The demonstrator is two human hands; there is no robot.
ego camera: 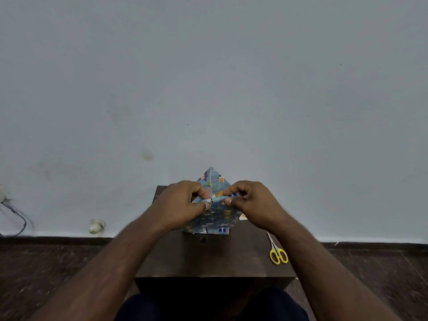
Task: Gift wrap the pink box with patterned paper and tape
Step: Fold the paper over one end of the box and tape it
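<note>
Blue patterned paper (209, 218) — pointed flap upright

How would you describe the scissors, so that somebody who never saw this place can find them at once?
Look at the dark wooden table in front of the person, below the pale wall. The scissors lie flat near its right edge, beside the right forearm and closer to the person than the patterned paper. Their bright yellow handles set them apart from everything else on the table.
</note>
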